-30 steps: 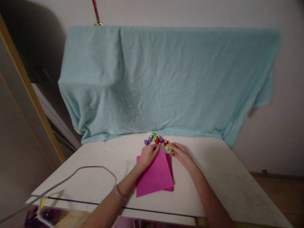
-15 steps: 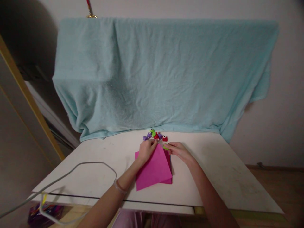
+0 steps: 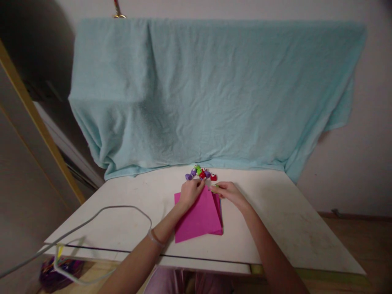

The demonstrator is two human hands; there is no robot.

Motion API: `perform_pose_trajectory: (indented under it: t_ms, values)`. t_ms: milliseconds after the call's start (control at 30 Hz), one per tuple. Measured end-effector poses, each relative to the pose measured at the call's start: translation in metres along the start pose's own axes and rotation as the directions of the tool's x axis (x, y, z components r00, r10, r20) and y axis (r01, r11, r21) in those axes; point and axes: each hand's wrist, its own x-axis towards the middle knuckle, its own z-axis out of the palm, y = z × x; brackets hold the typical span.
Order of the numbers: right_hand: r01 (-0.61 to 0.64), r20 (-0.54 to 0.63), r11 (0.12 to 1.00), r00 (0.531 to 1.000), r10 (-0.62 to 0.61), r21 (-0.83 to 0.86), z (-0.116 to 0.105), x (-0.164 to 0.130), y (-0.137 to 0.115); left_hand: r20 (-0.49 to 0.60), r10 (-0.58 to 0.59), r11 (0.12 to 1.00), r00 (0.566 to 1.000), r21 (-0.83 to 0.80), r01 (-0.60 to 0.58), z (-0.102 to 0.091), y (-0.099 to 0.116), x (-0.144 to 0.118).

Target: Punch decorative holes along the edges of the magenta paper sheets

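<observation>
A stack of pink paper sheets point(image 3: 199, 218) lies on the white table point(image 3: 275, 220). My left hand point(image 3: 190, 192) rests flat on the top sheet's far corner, pressing it down. My right hand point(image 3: 228, 192) pinches a small green piece point(image 3: 214, 187) at the far right corner of the paper. Just beyond both hands sits a cluster of small purple, green and red toy pieces with eyes point(image 3: 200, 173).
A light blue towel point(image 3: 211, 94) hangs over something at the table's back. A grey cable point(image 3: 101, 216) loops across the table's left side and over its front edge. A wooden-edged panel point(image 3: 33, 118) stands at the left.
My right hand drew the green piece from the cluster toward the paper's far corner. The left hand stayed on the paper. The view shifted slightly.
</observation>
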Motion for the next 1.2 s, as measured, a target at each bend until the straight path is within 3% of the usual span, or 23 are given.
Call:
perform_pose_trajectory:
  t_ms: [600, 1200]
  values:
    - [-0.005, -0.039, 0.999, 0.999, 0.004, -0.037, 0.0031, 0.0005, -0.0013, 0.005, -0.047, 0.993, 0.999, 0.105, 0.047, -0.0016, 0.0039, -0.0007]
    - [0.067, -0.052, 0.994, 0.996, -0.072, -0.091, 0.0060, 0.0007, 0.0041, 0.005, -0.080, 0.984, 0.997, 0.159, 0.079, -0.0021, 0.0035, -0.0004]
